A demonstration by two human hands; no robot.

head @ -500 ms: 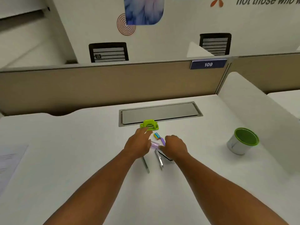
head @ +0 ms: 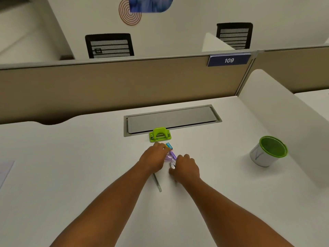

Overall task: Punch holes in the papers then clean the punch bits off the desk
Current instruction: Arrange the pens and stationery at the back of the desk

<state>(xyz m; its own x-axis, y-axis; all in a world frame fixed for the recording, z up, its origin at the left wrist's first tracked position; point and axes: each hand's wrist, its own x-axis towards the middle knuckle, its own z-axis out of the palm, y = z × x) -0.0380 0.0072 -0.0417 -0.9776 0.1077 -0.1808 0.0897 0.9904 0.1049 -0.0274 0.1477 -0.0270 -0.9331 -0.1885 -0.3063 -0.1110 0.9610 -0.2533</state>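
Both hands, left (head: 154,158) and right (head: 187,168), curl among small items just before the green punch (head: 160,134), grip unclear; punching apparently not begun.

On the white desk (head: 71,166) both hands met over small purple and blue items (head: 170,152) (too blurred to name), left hand (head: 154,158) beside right hand (head: 186,168), a green hole punch (head: 160,134) at twelve o'clock, a green-rimmed cup (head: 268,151) at three.

Right hand (head: 185,167) curled tighter over the metal clip (head: 172,165), dark piece beneath now hidden — left hand (head: 154,157) barely shifted
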